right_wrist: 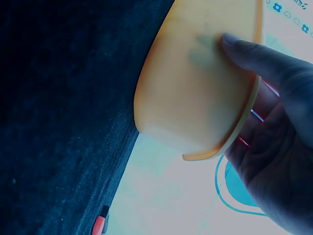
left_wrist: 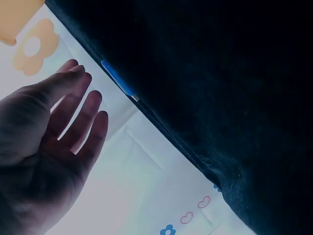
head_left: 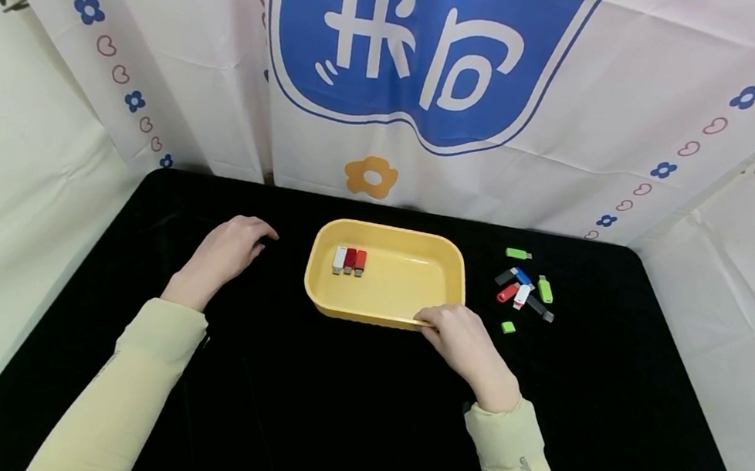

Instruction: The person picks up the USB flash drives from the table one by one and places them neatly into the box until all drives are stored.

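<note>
A yellow tray [head_left: 403,319] sits on the black cloth. My right hand [head_left: 466,347] grips its near right corner, thumb outside the wall and fingers over the rim; the right wrist view shows the thumb pressed on the tray wall [right_wrist: 171,98]. Inside at the left, a white USB stick [head_left: 338,259], a dark red one [head_left: 350,259] and a red one [head_left: 360,261] stand side by side, plugs toward me. My left hand [head_left: 225,249] is left of the tray, fingers loosely bent, holding nothing. The left wrist view has a blue USB stick [left_wrist: 117,78] near its fingertips.
Right of the tray lies a loose group of USB sticks, among them a green one [head_left: 545,290], a red one [head_left: 508,292] and a white one [head_left: 521,296]. Another green stick [head_left: 517,254] lies behind them, a small green piece [head_left: 508,327] in front. Printed curtains [head_left: 212,92] enclose the table.
</note>
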### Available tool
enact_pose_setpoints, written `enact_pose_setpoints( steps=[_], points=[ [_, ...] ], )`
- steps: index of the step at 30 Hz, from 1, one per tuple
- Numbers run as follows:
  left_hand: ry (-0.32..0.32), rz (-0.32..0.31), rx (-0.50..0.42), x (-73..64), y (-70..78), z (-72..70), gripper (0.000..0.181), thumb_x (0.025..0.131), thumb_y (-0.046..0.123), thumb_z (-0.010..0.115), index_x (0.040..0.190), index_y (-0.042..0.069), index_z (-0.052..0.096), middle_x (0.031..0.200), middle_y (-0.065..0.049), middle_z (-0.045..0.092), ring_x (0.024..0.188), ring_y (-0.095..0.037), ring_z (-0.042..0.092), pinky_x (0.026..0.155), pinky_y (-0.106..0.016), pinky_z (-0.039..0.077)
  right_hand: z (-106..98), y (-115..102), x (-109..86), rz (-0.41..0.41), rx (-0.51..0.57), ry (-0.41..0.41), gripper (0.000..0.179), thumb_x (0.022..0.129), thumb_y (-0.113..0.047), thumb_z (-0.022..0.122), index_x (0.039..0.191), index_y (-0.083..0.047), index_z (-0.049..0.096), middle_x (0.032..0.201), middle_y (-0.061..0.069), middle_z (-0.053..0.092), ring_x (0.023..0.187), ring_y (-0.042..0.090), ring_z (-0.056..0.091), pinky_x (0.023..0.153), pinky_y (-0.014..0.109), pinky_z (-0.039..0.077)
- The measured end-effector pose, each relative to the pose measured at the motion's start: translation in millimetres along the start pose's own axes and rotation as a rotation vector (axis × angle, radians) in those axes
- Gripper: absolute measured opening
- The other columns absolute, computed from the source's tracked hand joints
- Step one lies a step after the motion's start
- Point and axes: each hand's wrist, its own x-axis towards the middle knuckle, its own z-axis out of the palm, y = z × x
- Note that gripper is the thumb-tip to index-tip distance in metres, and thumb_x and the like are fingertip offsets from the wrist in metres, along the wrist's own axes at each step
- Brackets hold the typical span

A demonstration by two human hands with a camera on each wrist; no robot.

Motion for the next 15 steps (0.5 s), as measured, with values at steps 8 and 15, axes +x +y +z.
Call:
enact_pose_setpoints(
  steps=[8, 15],
  points=[
    [-0.03, -0.005, 0.016, -1.3, -3.7, -1.2, 0.035, 0.089, -0.012, 0.061, 0.12, 0.003, 0.068, 0.131, -0.02, 0.063, 0.119, -0.041, 0.059, 0.1, -0.053, 0.049, -2.1, -1.8, 0.2, -0.006, 0.006, -0.005, 0.01, 0.09, -0.008, 0.073, 0.09, -0.017, 0.077, 0.086, -0.005, 0.075, 0.072, 0.004, 0.062, 0.07, 0.029, 0.054],
    [-0.059, -0.006, 0.005, -0.7, -4.5, -1.0, 0.038, 0.089, -0.013, 0.059, 0.122, 0.002, 0.067, 0.131, -0.021, 0.062, 0.118, -0.041, 0.059, 0.097, -0.053, 0.05, -2.3, -3.0, -0.1, -0.003, -0.016, 0.001, 0.009, 0.09, -0.009, 0.073, 0.088, -0.018, 0.077, 0.084, -0.006, 0.074, 0.069, 0.003, 0.058, 0.069, 0.028, 0.053]
  ],
)
